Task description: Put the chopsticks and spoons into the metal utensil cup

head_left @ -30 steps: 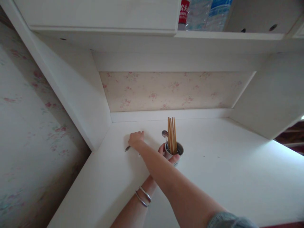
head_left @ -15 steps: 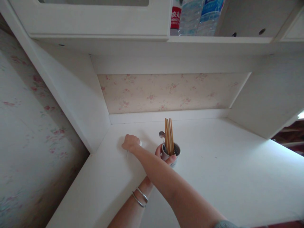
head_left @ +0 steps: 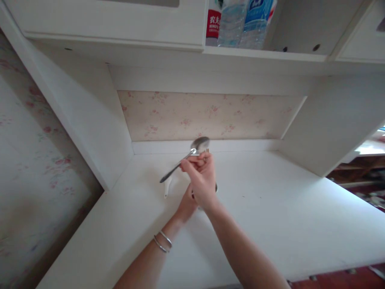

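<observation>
My right hand [head_left: 201,172] is closed on a metal spoon [head_left: 201,142], its bowl up at the right and its dark handle slanting down to the left. Behind that hand, my left hand [head_left: 188,202] grips the cup, though its fingers are mostly hidden. Only slivers of the cup's rim [head_left: 216,187] show past my right hand. Tips of the chopsticks [head_left: 207,150] peek out just above my right fingers. A white spoon [head_left: 167,188] lies on the tabletop left of both hands, below the metal spoon's handle end.
The white tabletop [head_left: 270,216] meets side panels at left and right. Overhead, a cabinet shelf [head_left: 264,54] holds water bottles [head_left: 231,24]. Floral wallpaper [head_left: 186,116] covers the back. Shelving with clutter [head_left: 357,172] stands beyond the right panel.
My right hand has come from the left tabletop to above the cup, now with the metal spoon that stood in it. The white spoon is uncovered on the table. My left hand stays at the cup.
</observation>
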A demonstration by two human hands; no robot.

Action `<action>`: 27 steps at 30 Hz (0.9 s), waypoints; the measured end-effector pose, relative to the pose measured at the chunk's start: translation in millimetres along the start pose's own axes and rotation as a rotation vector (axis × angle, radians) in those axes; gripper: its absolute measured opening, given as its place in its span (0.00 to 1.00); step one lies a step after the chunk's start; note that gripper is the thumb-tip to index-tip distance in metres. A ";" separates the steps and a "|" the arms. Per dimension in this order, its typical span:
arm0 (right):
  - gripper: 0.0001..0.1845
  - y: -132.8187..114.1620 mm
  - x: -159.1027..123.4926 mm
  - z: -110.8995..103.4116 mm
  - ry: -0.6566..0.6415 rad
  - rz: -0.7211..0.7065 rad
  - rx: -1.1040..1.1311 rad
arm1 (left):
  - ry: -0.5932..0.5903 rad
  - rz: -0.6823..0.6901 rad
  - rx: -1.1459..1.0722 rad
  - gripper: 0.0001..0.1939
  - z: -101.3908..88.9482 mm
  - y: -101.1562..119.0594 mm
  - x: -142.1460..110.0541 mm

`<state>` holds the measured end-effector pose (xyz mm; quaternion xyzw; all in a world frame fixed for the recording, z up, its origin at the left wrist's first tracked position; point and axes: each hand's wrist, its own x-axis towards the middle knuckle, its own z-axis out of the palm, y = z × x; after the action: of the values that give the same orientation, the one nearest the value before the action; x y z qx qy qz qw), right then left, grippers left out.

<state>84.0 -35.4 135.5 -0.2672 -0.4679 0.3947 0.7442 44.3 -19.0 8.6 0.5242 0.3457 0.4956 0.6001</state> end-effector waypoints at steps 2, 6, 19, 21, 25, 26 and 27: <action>0.20 -10.9 3.9 -35.6 0.164 -0.028 -0.009 | -0.031 0.006 -0.015 0.32 1.8 1.4 -1.5; 0.23 -7.6 10.6 -102.4 0.357 -0.032 -0.118 | -0.063 0.006 -0.019 0.34 4.1 0.2 -3.4; 0.11 47.5 -10.1 -143.5 0.093 0.226 -0.569 | -0.041 0.063 0.016 0.33 4.6 -5.3 -2.1; 0.12 49.7 -10.8 -144.3 0.088 0.183 -0.591 | -0.044 0.066 0.025 0.33 4.4 -6.1 -1.9; 0.15 56.6 -11.6 -148.9 0.068 0.153 -0.616 | -0.045 0.059 0.036 0.33 3.9 -6.6 -2.6; 0.16 58.5 -11.9 -150.1 0.059 0.154 -0.612 | -0.045 0.060 0.034 0.34 3.9 -6.3 -2.9; 0.16 60.1 -12.1 -151.1 0.051 0.156 -0.605 | -0.046 0.061 0.031 0.34 4.0 -5.8 -3.2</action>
<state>197.8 -17.1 20.2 -0.5214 -0.5236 0.2865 0.6099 48.5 -23.0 3.4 0.5550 0.3232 0.4960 0.5844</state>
